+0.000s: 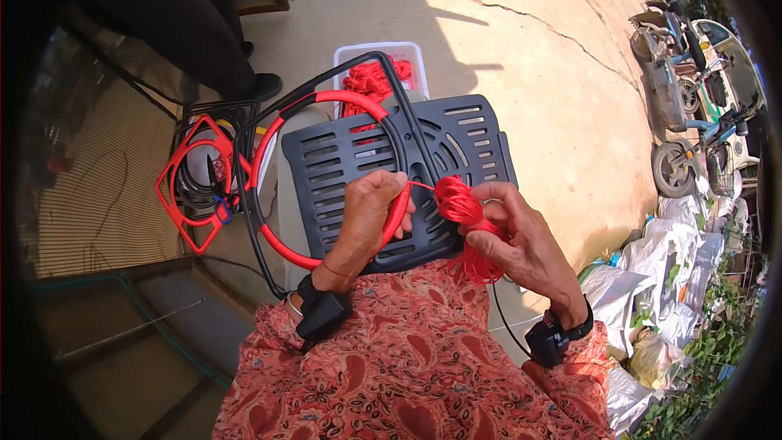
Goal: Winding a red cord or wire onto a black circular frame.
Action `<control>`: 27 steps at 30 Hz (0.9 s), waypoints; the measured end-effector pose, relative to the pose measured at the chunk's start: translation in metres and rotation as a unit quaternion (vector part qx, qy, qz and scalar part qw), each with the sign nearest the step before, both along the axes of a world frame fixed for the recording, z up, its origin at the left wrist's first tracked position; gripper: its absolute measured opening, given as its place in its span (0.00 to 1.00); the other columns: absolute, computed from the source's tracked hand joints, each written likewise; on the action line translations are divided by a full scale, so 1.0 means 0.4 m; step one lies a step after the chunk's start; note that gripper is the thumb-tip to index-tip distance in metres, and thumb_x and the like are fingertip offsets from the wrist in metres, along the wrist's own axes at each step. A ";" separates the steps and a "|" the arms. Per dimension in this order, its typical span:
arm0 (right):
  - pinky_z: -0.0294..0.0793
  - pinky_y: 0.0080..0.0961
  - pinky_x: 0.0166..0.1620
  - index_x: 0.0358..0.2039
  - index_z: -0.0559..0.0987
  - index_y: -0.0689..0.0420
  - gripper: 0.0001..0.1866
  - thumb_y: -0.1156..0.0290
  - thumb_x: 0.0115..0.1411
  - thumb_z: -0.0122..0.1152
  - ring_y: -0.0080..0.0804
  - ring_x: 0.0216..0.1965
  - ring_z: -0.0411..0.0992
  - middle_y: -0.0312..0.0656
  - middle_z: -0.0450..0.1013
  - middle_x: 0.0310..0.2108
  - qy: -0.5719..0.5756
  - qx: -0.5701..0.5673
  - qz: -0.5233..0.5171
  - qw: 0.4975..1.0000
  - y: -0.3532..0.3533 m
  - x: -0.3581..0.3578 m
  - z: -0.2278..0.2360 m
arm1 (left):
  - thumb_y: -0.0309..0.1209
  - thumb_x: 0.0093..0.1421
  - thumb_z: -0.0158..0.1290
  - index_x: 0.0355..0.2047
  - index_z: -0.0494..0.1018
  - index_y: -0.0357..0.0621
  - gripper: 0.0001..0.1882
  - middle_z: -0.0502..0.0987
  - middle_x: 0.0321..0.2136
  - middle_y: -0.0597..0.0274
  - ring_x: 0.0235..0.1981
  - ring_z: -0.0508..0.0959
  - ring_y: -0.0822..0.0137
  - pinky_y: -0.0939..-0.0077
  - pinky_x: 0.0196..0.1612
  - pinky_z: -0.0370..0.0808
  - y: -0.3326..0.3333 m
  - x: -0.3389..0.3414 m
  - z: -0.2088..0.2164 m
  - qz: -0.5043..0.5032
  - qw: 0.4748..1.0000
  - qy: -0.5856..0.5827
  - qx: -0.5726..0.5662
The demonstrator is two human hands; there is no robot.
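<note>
My left hand (366, 216) is closed around the lower right side of a round hoop (350, 99), partly wrapped in red cord and partly bare black. The hoop sits within a bent black tube frame (271, 265). Between thumb and fingers, my right hand (525, 236) grips a looped bundle of red cord (459, 202). A short strand runs from that bundle to the hoop at my left fingertips. Beneath both hands lies a black slotted plastic panel (314, 175), against my patterned clothing (407, 350).
Beyond the panel stands a white bin (379, 46) holding more red cord (366, 80). To the left are a red-wrapped frame (175, 183) and dark tubes. A person in dark trousers (183, 16) stands far left. Scooters (676, 114) and white sacks (664, 253) line the right.
</note>
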State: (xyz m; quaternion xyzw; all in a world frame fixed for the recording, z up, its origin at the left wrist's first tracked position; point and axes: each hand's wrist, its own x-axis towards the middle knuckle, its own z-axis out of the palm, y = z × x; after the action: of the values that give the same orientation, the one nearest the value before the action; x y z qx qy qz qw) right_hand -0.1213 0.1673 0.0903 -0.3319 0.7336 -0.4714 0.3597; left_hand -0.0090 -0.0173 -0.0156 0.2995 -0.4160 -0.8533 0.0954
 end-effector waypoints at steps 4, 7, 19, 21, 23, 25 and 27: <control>0.71 0.33 0.37 0.43 0.74 0.61 0.16 0.74 0.54 0.64 0.42 0.40 0.72 0.47 0.71 0.38 0.184 0.084 0.093 0.975 -0.046 0.021 0.022 | 0.32 0.64 0.53 0.26 0.72 0.37 0.12 0.74 0.17 0.61 0.13 0.72 0.74 0.81 0.13 0.67 0.004 -0.006 -0.013 0.076 0.995 0.018 -0.067; 0.68 0.37 0.29 0.33 0.77 0.60 0.11 0.75 0.47 0.65 0.43 0.32 0.69 0.43 0.67 0.30 0.380 -0.002 0.093 0.920 -0.079 0.049 -0.036 | 0.31 0.62 0.55 0.24 0.73 0.37 0.12 0.72 0.15 0.66 0.16 0.72 0.78 0.80 0.17 0.66 0.001 -0.009 -0.031 0.102 0.975 0.034 -0.195; 0.70 0.36 0.35 0.38 0.72 0.59 0.16 0.74 0.48 0.64 0.43 0.37 0.69 0.42 0.68 0.34 0.460 -0.069 0.062 0.883 -0.171 0.055 -0.161 | 0.32 0.59 0.58 0.25 0.74 0.39 0.10 0.73 0.14 0.57 0.15 0.73 0.64 0.69 0.21 0.67 -0.003 0.003 -0.015 0.184 0.850 -0.084 -0.487; 0.70 0.37 0.37 0.39 0.72 0.59 0.17 0.75 0.48 0.64 0.43 0.37 0.69 0.42 0.69 0.34 0.468 -0.093 0.069 0.876 -0.151 0.059 -0.184 | 0.32 0.59 0.58 0.25 0.74 0.39 0.10 0.73 0.14 0.57 0.15 0.73 0.63 0.69 0.21 0.67 0.001 0.003 -0.011 0.183 0.844 -0.088 -0.496; 0.68 0.37 0.40 0.41 0.72 0.58 0.18 0.77 0.48 0.64 0.42 0.39 0.68 0.42 0.69 0.33 0.461 -0.096 0.065 0.880 -0.141 0.070 -0.208 | 0.32 0.59 0.58 0.25 0.74 0.38 0.10 0.74 0.15 0.55 0.15 0.73 0.61 0.69 0.21 0.67 0.009 0.005 -0.014 0.179 0.839 -0.080 -0.507; 0.67 0.37 0.41 0.41 0.72 0.58 0.18 0.77 0.48 0.63 0.42 0.39 0.69 0.42 0.70 0.34 0.480 -0.086 0.042 0.872 -0.170 0.065 -0.205 | 0.31 0.59 0.58 0.26 0.73 0.38 0.10 0.74 0.16 0.55 0.15 0.73 0.60 0.68 0.21 0.67 0.027 0.004 -0.019 0.167 0.834 -0.071 -0.521; 0.67 0.36 0.41 0.41 0.73 0.57 0.18 0.78 0.48 0.63 0.42 0.39 0.69 0.42 0.71 0.35 0.500 -0.079 0.019 0.862 -0.208 0.048 -0.203 | 0.31 0.58 0.58 0.26 0.73 0.37 0.10 0.74 0.16 0.54 0.16 0.73 0.60 0.68 0.21 0.67 0.024 -0.003 -0.024 0.157 0.827 -0.060 -0.536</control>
State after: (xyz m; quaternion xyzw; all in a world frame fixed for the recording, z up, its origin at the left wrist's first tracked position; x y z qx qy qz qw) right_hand -0.1022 0.0841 0.0089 -0.5647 0.7685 -0.2916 -0.0741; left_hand -0.0100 -0.0077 -0.0251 0.3133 -0.7604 -0.4497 0.3486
